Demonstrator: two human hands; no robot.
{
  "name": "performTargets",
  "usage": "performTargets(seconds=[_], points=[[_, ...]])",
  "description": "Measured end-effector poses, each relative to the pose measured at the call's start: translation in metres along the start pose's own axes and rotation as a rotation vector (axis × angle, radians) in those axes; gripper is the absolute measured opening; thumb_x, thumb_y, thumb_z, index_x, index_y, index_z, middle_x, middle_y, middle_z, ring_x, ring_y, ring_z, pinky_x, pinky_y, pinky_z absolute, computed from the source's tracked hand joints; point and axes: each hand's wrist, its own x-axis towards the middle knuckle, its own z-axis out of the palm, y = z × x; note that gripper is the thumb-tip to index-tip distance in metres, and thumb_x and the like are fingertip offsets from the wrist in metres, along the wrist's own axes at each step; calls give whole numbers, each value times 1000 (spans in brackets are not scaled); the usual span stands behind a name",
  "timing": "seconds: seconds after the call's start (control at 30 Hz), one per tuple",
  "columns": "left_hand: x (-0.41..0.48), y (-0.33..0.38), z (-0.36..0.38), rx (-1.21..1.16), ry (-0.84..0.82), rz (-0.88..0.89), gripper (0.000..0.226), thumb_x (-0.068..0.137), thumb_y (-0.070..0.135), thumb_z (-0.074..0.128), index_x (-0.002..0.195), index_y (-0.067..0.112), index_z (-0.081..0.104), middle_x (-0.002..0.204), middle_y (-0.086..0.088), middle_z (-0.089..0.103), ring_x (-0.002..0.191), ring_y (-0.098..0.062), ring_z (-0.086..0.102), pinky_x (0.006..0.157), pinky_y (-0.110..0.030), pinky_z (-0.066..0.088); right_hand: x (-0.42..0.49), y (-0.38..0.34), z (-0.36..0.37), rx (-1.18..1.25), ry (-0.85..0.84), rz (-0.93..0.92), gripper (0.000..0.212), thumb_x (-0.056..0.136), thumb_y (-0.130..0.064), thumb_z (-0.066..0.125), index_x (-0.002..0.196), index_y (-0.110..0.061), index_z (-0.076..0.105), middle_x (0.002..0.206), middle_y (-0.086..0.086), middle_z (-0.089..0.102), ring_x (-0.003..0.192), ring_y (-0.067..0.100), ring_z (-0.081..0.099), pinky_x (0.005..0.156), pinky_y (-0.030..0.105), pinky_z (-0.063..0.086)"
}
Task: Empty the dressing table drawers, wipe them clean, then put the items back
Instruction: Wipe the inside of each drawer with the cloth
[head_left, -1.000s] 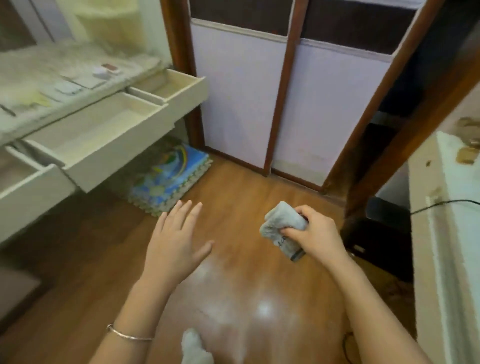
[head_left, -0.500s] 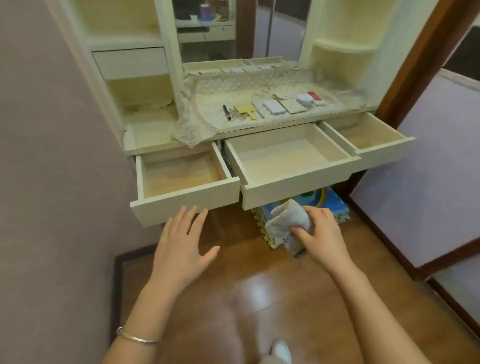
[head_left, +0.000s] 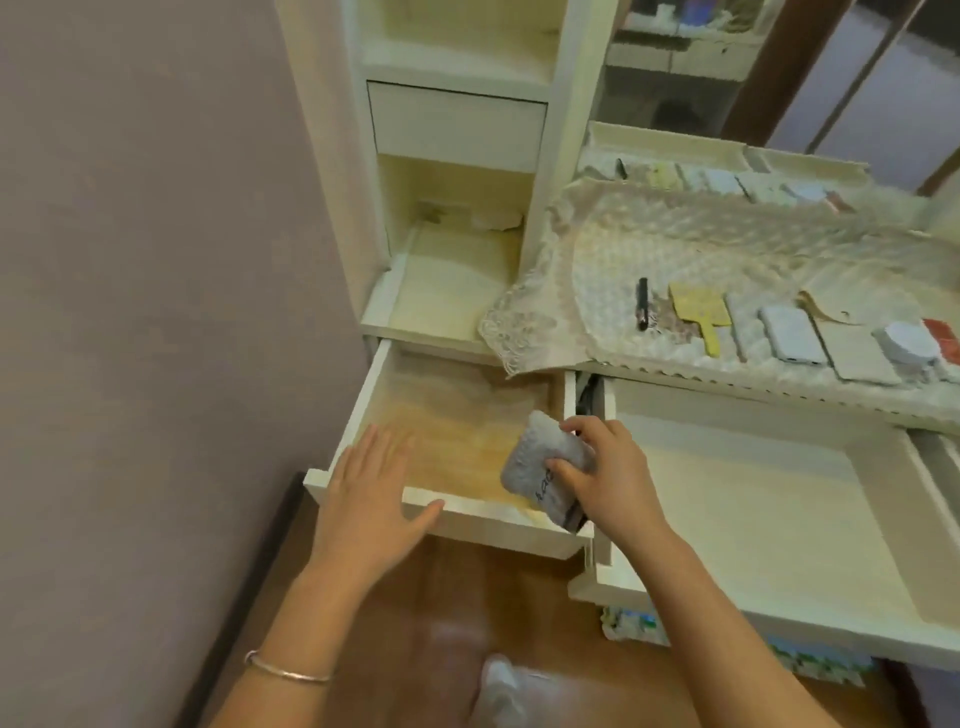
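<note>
Cloth (head_left: 540, 462) now over left drawer (head_left: 359, 405); right hand (head_left: 613, 480) fingers clamp it, left hand (head_left: 369, 499) flat.

purple wall (head_left: 130, 312) | wooden floor (head_left: 441, 613) | colourful foam mat (head_left: 821, 667) on floor

Warm, yellowish indoor light, fairly dim and even. The bottom of the left drawer (head_left: 452, 441) glows brightest, while its back lies in shade under the bench (head_left: 727, 376). A pale patch of glare sits on the floor (head_left: 452, 636). The whole frame is soft: the fingertips of the left hand (head_left: 369, 499) smear, the print on the cloth (head_left: 540, 467) cannot be read, and the foot (head_left: 498, 691) at the bottom edge is a blur. The wall (head_left: 156, 312) and the uprights lean and bow toward the edges.
</note>
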Motion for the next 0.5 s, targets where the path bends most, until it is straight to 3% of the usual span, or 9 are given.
performTargets(seconds=[0.2,0.27,0.37,0.5], points=[[29,-31,7,-3,-38,-252,74,88,58,37,146,26,5,156,0,-2,142,-17,-10,112,-31,-6,90,-8,43,-103,-241,-98,36,89,-23,57,125,-24,51,119,3,49,101,22,54,77,29,43],[36,-41,14,-23,-42,-320,74,88,58,38,146,26,6,156,0,-1,142,-18,-8,112,-32,-4,114,-13,62,-183,-330,-135,37,88,-25,56,125,-24,52,119,3,52,105,25,54,81,35,46],[47,-58,27,-51,-65,-372,77,88,57,39,147,24,2,156,-1,-2,142,-19,-8,110,-31,-6,146,-21,97,-246,-514,-204,36,87,-26,56,123,-25,54,118,4,57,107,24,55,83,34,46],[67,-78,47,-70,-106,-416,81,87,58,37,146,21,-5,156,0,-8,141,-18,-12,109,-30,-9,176,-28,147,-361,-588,-228,43,90,-26,51,132,-34,45,138,0,46,124,26,42,98,43,41]])
